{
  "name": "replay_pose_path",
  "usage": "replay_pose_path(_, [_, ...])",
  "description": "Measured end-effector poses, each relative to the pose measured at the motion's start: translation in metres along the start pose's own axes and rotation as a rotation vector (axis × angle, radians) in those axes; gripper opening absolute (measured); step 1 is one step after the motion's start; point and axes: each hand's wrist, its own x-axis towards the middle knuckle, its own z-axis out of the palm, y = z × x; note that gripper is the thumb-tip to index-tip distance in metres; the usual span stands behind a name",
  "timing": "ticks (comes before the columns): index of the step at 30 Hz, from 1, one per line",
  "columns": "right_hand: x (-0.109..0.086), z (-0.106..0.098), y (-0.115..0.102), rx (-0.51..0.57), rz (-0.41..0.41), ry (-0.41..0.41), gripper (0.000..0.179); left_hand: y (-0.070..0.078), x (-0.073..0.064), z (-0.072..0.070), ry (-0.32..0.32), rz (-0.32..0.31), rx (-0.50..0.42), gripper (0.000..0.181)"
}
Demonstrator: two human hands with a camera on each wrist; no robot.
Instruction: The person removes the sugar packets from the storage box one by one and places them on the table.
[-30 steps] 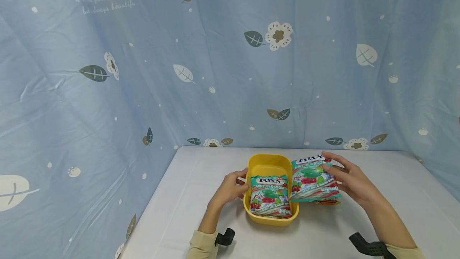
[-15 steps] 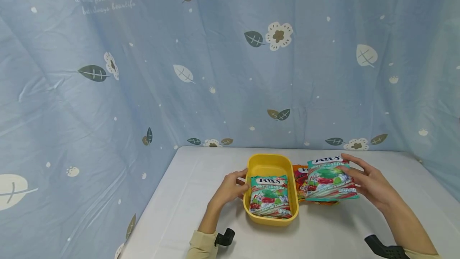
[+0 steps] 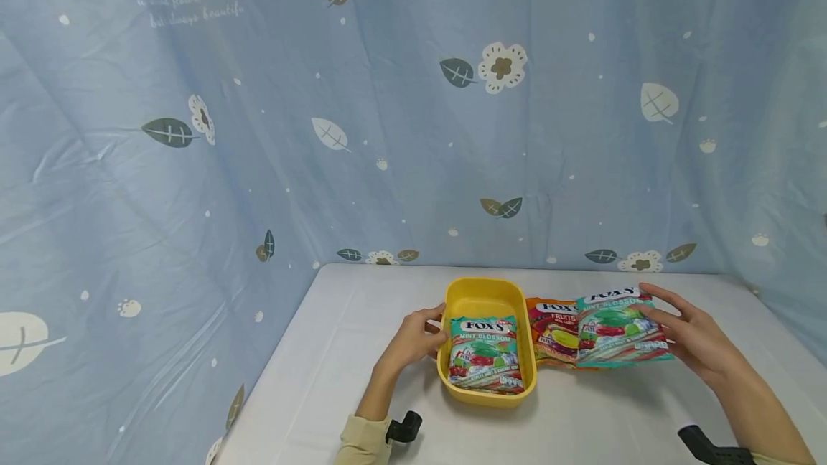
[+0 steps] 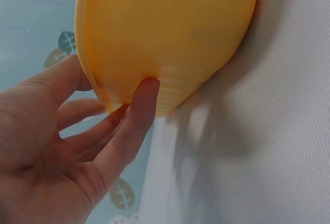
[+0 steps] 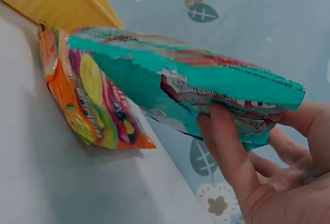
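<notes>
A yellow container (image 3: 487,399) stands on the table with one teal Fox's Mint Blossom candy bag (image 3: 484,354) lying in its near half. My left hand (image 3: 416,339) grips the container's left side. In the left wrist view, that hand's fingers (image 4: 142,100) lie against the outer wall and at the rim. My right hand (image 3: 694,336) holds a second teal Mint Blossom candy bag (image 3: 617,329) by its right edge, with fingers (image 5: 227,136) under it and thumb on top. This bag is raised and partly covers an orange Fox's Fruits candy bag (image 3: 554,332) beside the container.
The white table (image 3: 368,307) ends at a blue curtain (image 3: 413,128) printed with leaves and flowers, behind and to the left. Black wrist mounts (image 3: 405,427) sit on both forearms.
My right hand has carried the teal candy bag rightward, away from the container, uncovering more of the orange bag. My left hand stays on the container's side.
</notes>
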Motion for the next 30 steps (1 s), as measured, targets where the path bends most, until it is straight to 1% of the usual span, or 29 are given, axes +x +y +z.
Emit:
replay_pose_path(4, [-0.001, -0.007, 0.000, 0.045, 0.012, 0.006, 0.057, -0.001, 0.000, 0.000, 0.000, 0.000, -0.005, 0.061])
replay_pose_path(12, [0.005, -0.019, 0.007, 0.011, 0.029, 0.061, 0.061, -0.001, 0.000, 0.000, 0.004, 0.003, -0.009, 0.061])
replay_pose_path(18, [0.009, -0.029, 0.016, 0.039, 0.023, 0.063, 0.061, 0.001, 0.000, 0.000, -0.001, 0.005, -0.012, 0.061])
replay_pose_path(19, [0.009, -0.030, 0.017, 0.058, 0.025, 0.065, 0.061, 0.001, 0.000, 0.000, 0.000, 0.007, -0.010, 0.061])
replay_pose_path(25, [0.012, -0.031, 0.023, 0.130, 0.054, 0.065, 0.063, 0.001, 0.000, 0.000, 0.005, 0.014, 0.005, 0.060])
replay_pose_path(30, [0.013, -0.031, 0.029, 0.110, 0.084, 0.070, 0.064, 0.002, -0.001, 0.000, 0.002, 0.017, -0.002, 0.061])
